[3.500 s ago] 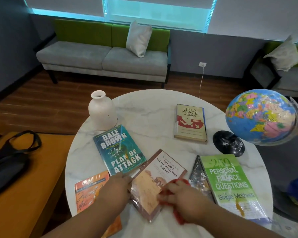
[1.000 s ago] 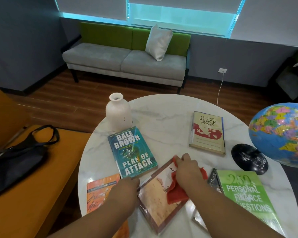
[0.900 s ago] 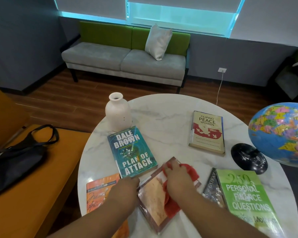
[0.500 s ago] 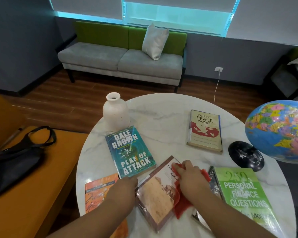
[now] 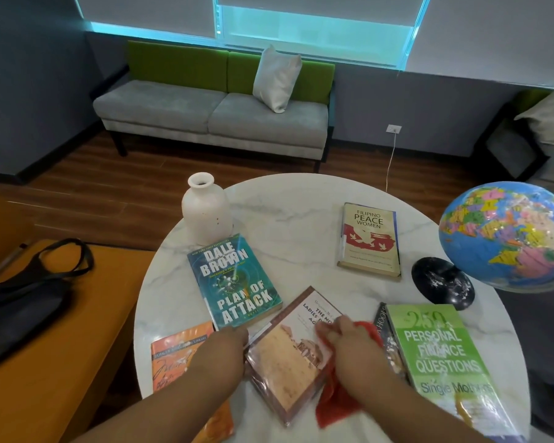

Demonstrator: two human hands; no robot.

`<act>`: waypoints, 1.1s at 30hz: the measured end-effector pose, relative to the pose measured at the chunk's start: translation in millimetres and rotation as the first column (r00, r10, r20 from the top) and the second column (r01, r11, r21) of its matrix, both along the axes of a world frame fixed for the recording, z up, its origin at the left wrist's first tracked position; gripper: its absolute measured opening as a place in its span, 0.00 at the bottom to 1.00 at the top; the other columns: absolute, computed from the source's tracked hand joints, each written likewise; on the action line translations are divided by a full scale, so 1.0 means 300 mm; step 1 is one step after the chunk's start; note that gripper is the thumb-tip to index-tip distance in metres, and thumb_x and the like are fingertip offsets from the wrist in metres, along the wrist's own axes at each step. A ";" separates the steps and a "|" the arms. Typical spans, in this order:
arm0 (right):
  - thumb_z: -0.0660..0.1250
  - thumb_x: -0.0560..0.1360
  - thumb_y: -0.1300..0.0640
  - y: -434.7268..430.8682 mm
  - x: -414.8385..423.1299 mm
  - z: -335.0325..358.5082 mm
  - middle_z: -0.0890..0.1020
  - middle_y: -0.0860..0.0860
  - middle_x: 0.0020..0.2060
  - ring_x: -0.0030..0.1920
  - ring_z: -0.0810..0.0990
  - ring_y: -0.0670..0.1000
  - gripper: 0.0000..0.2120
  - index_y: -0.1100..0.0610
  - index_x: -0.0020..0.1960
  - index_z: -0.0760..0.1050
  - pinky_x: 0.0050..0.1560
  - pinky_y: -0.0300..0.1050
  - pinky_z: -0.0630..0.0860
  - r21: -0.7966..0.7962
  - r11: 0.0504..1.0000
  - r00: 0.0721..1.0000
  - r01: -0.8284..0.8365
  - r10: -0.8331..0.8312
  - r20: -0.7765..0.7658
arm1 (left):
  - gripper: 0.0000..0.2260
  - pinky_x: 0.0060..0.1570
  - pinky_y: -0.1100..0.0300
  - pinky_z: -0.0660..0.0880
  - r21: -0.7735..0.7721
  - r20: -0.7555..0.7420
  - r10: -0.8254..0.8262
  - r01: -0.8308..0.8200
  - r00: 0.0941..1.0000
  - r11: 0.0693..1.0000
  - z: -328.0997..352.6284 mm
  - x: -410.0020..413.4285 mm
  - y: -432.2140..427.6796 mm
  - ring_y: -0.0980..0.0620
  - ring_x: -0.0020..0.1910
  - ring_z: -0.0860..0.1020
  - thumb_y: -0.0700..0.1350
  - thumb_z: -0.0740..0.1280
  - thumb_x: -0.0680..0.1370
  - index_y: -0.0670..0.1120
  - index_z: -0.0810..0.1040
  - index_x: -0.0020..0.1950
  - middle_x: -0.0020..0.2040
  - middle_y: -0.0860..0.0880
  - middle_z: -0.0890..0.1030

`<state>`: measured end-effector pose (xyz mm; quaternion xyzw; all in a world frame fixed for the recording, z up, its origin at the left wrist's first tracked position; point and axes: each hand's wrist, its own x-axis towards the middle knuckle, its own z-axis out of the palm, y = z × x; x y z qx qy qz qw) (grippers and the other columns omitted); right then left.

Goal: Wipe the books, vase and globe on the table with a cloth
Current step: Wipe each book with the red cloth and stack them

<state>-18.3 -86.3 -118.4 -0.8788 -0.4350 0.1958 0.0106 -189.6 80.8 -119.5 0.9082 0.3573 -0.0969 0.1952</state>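
On the marble table [image 5: 301, 199] we note globe [image 5: 506, 238] at right, vase [image 5: 207, 212] far left, neither touched. At the brown book [image 5: 288, 356], left hand [image 5: 224, 350] steadies its left edge, finger curl unclear. Our right hand [image 5: 349, 346], fingers bunched on red cloth [image 5: 336, 401], has slid from far corner to right edge; same book still underway.

Teal book [image 5: 235, 281]: "DALE BROWN PLAN OF ATTACK". Cream book [image 5: 369, 239]: "FILIPINO PEACE WOMEN". Green book [image 5: 442, 359]: "PERSONAL FINANCE QUESTIONS".

Both low, forward — left hand [image 5: 219, 350] flat, right hand [image 5: 349, 348] curled on cloth [image 5: 335, 407]
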 end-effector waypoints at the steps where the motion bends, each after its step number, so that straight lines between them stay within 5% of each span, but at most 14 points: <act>1: 0.65 0.75 0.55 0.009 0.032 0.010 0.63 0.49 0.64 0.62 0.69 0.54 0.34 0.42 0.76 0.53 0.64 0.52 0.72 -0.045 0.998 0.998 0.042 -0.039 0.059 | 0.11 0.44 0.60 0.71 0.005 -0.006 -0.001 0.001 1.000 1.000 0.001 0.000 -0.002 0.51 0.46 0.74 0.40 0.66 0.72 0.48 0.75 0.53 0.50 0.49 0.77; 4: 0.68 0.74 0.59 0.028 -0.035 0.019 0.62 0.51 0.66 0.61 0.71 0.54 0.38 0.47 0.77 0.52 0.65 0.50 0.72 -0.094 0.994 0.998 0.054 -0.052 0.026 | 0.11 0.43 0.60 0.70 0.015 -0.024 -0.010 0.011 1.000 1.000 0.003 -0.001 -0.002 0.50 0.50 0.76 0.40 0.66 0.73 0.48 0.75 0.55 0.52 0.49 0.77; 8: 0.71 0.72 0.59 -0.008 -0.208 -0.029 0.60 0.48 0.70 0.65 0.69 0.53 0.42 0.37 0.74 0.49 0.71 0.53 0.65 -0.028 0.994 0.976 -0.102 0.095 -0.196 | 0.11 0.42 0.61 0.69 0.012 -0.037 -0.026 0.026 0.999 1.000 0.002 0.001 0.006 0.52 0.44 0.72 0.41 0.68 0.72 0.48 0.75 0.53 0.48 0.50 0.75; 12: 0.65 0.75 0.53 0.015 -0.049 0.026 0.68 0.49 0.57 0.54 0.72 0.50 0.28 0.45 0.73 0.61 0.62 0.49 0.74 -0.023 0.997 0.995 0.075 -0.076 -0.061 | 0.11 0.46 0.60 0.72 0.008 -0.050 -0.030 0.031 0.998 0.999 0.004 0.007 0.003 0.50 0.49 0.76 0.41 0.68 0.72 0.48 0.75 0.53 0.52 0.48 0.77; 14: 0.66 0.74 0.54 0.029 0.041 0.064 0.67 0.51 0.56 0.54 0.74 0.53 0.29 0.49 0.73 0.61 0.58 0.50 0.76 -0.133 0.987 0.993 0.092 -0.080 0.089 | 0.10 0.46 0.60 0.72 0.013 -0.044 -0.028 0.029 0.999 0.999 0.006 0.007 -0.002 0.51 0.50 0.77 0.41 0.67 0.73 0.48 0.75 0.54 0.53 0.49 0.78; 19: 0.68 0.73 0.56 0.063 -0.020 0.088 0.66 0.53 0.61 0.59 0.72 0.55 0.31 0.54 0.73 0.60 0.59 0.51 0.75 -0.165 0.986 0.995 0.031 -0.015 0.099 | 0.07 0.44 0.60 0.70 0.011 -0.038 -0.031 0.031 0.999 0.999 0.020 0.003 -0.006 0.50 0.49 0.75 0.40 0.65 0.73 0.49 0.73 0.50 0.51 0.49 0.77; 24: 0.68 0.74 0.57 0.037 -0.222 0.045 0.65 0.51 0.66 0.66 0.66 0.56 0.33 0.45 0.74 0.58 0.70 0.52 0.65 -0.055 0.972 0.951 -0.230 0.212 -0.226 | 0.08 0.42 0.61 0.68 0.003 -0.029 -0.031 0.031 0.999 1.000 0.027 0.004 -0.005 0.52 0.44 0.72 0.39 0.65 0.72 0.49 0.72 0.48 0.49 0.49 0.76; 27: 0.67 0.76 0.48 0.006 -0.210 0.063 0.76 0.51 0.55 0.53 0.79 0.52 0.11 0.48 0.57 0.74 0.52 0.45 0.77 0.123 0.992 0.925 -0.033 0.077 -0.373 | 0.08 0.43 0.60 0.70 -0.010 -0.038 -0.030 0.030 0.999 1.000 0.028 0.004 -0.002 0.51 0.47 0.75 0.41 0.66 0.72 0.50 0.72 0.48 0.51 0.49 0.77; 29: 0.64 0.77 0.44 0.000 -0.112 0.036 0.79 0.48 0.46 0.43 0.81 0.48 0.09 0.49 0.46 0.72 0.40 0.40 0.75 0.181 0.981 0.971 0.068 -0.024 -0.237 | 0.09 0.45 0.60 0.71 -0.015 -0.053 -0.035 0.035 0.998 0.999 0.029 0.006 -0.003 0.50 0.50 0.76 0.42 0.68 0.72 0.49 0.73 0.51 0.53 0.49 0.77; 31: 0.61 0.78 0.43 0.008 -0.005 0.013 0.77 0.47 0.45 0.44 0.80 0.49 0.09 0.48 0.48 0.70 0.43 0.44 0.75 0.186 0.949 0.956 0.253 -0.215 -0.202 | 0.11 0.47 0.59 0.72 -0.018 -0.069 -0.042 0.040 0.997 0.999 0.030 0.010 -0.007 0.50 0.51 0.76 0.43 0.69 0.72 0.48 0.74 0.53 0.54 0.48 0.77; 33: 0.63 0.76 0.47 0.016 0.046 0.017 0.73 0.47 0.51 0.50 0.78 0.51 0.12 0.45 0.59 0.70 0.52 0.49 0.77 0.103 0.970 0.974 0.219 -0.211 -0.081 | 0.13 0.47 0.59 0.72 -0.011 -0.076 -0.043 0.042 0.996 0.999 0.028 0.012 -0.007 0.49 0.52 0.76 0.43 0.70 0.72 0.47 0.74 0.55 0.54 0.48 0.76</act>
